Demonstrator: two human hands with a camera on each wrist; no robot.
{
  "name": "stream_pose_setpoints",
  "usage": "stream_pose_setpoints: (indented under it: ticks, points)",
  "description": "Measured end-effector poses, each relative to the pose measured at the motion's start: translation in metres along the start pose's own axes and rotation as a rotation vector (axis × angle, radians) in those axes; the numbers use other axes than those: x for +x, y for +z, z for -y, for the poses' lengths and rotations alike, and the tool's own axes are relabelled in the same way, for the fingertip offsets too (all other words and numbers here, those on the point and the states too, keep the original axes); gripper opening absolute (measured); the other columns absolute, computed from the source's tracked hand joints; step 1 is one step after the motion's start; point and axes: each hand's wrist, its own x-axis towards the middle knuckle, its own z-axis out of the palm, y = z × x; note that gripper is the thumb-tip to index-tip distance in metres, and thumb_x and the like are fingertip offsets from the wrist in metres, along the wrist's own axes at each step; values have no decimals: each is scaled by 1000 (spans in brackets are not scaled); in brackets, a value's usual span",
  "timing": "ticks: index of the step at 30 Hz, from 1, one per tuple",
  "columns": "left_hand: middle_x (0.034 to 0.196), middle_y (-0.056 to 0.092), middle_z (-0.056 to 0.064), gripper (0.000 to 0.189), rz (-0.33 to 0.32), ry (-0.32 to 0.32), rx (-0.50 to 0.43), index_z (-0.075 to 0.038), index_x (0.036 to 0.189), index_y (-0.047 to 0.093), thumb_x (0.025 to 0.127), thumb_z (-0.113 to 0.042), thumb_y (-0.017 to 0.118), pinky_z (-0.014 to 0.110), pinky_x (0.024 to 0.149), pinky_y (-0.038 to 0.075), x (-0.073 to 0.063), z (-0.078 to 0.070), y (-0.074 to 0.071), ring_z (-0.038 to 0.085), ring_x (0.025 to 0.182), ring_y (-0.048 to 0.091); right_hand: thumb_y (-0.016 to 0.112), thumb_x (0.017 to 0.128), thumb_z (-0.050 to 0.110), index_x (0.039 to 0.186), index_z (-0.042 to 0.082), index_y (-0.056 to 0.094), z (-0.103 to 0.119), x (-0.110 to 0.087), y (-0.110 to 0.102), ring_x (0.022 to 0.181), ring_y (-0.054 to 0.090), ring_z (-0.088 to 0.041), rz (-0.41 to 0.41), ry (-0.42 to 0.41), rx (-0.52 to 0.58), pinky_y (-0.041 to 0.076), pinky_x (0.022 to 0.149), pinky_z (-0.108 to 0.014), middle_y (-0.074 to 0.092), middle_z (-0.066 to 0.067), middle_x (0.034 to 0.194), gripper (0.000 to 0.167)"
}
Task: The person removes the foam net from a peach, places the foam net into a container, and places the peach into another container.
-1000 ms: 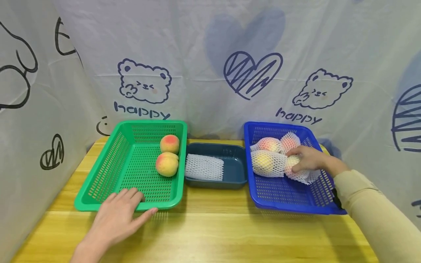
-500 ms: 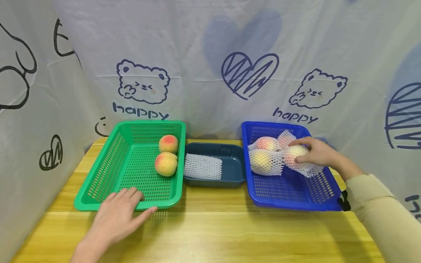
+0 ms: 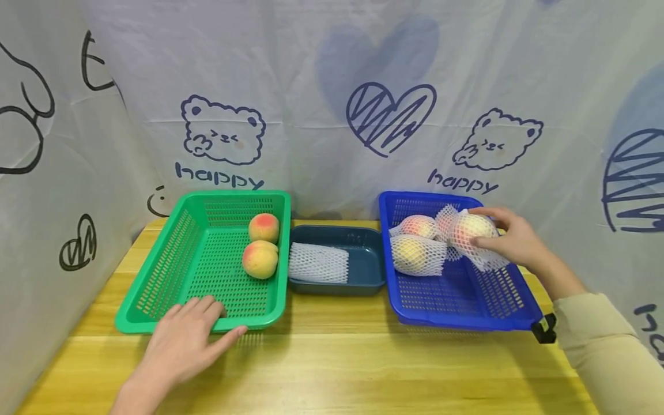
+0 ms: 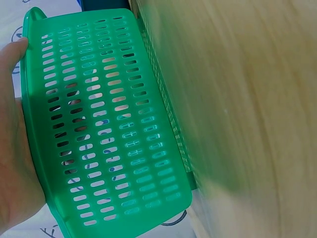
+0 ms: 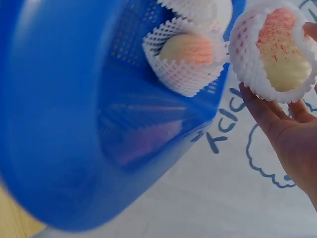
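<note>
In the head view, my right hand (image 3: 516, 239) grips a peach (image 3: 472, 231) wrapped in a white foam net, with thumb and fingers on opposite sides. The right wrist view shows this peach (image 5: 283, 54) above the blue basket's rim, its bare skin visible through the net's open end. Several other netted peaches (image 3: 412, 255) lie toward the back of the blue basket (image 3: 441, 320). My left hand (image 3: 187, 340) holds the front rim of the green basket (image 3: 132, 300), fingers hooked over it and thumb outside. Two bare peaches (image 3: 260, 259) sit along that basket's right side.
Between the baskets stands a dark blue tray (image 3: 368, 268) with white foam nets (image 3: 318, 263) lying in its left part. All rest on a wooden table (image 3: 332, 363). A printed cloth (image 3: 311, 144) hangs close behind and at the sides.
My right hand has lifted the netted peach from among the others, up and slightly right. My left hand has stayed on the green basket's rim.
</note>
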Motion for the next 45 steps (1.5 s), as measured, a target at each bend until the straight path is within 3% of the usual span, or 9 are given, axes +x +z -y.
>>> stream_pose_setpoints:
  ticks: [3,7,11,15,19,25,30,39,45]
  points:
    - [91,61,-3,54,6,0,-2,-15,96,67,95,-69,60,41,72,47,0,-1,0,19,84,59,77,95,24,151,7,50,4,-7,0,128,47,-50,-53,-7,58,55,80,-39,37,-26,154,65]
    - [91,61,-2,54,2,2,6,-15,96,67,94,-68,61,42,72,47,1,-1,0,20,85,59,78,94,19,152,13,52,16,-17,2,117,54,-20,-132,-32,138,55,73,-21,42,-15,148,64]
    - [91,61,-3,54,4,-5,10,-15,97,67,95,-68,60,42,73,48,1,1,0,20,86,60,79,92,8,148,13,57,37,-26,10,110,56,-2,-212,-107,227,56,76,-16,47,-1,141,60]
    - [91,60,-4,54,7,-7,5,-15,97,67,95,-68,60,41,73,48,0,1,2,19,85,59,76,86,-9,141,2,60,59,-35,25,112,59,-8,-260,-235,325,55,85,-15,52,6,137,59]
    - [89,58,-5,53,9,-10,1,-15,97,67,95,-68,61,39,71,46,-2,1,3,17,84,57,75,81,-18,138,-4,60,78,-42,44,121,57,-13,-246,-340,410,53,92,-17,53,2,139,61]
    - [91,60,-4,53,0,-10,-2,-15,98,68,95,-67,61,38,71,46,-3,0,3,18,85,58,79,76,-17,134,-2,64,102,-51,77,129,51,-16,-209,-441,442,53,93,-18,53,-5,141,63]
    - [91,60,-3,52,-10,-4,-7,-14,98,68,94,-66,63,39,71,46,-1,1,2,19,85,59,83,74,-12,133,2,66,120,-58,109,129,53,-20,-140,-507,477,55,98,-28,54,-9,141,63]
    - [89,59,-5,51,-6,-4,-6,-15,96,67,94,-66,63,38,70,45,-1,1,0,17,83,57,87,72,7,129,17,70,139,-64,156,131,54,-28,-71,-628,361,51,105,-43,57,-6,140,61]
    - [88,58,-5,52,0,-6,-9,-15,96,67,94,-66,63,37,70,44,-1,2,1,17,83,56,87,71,7,130,18,70,141,-68,181,128,56,-27,8,-672,331,51,105,-43,56,-5,139,62]
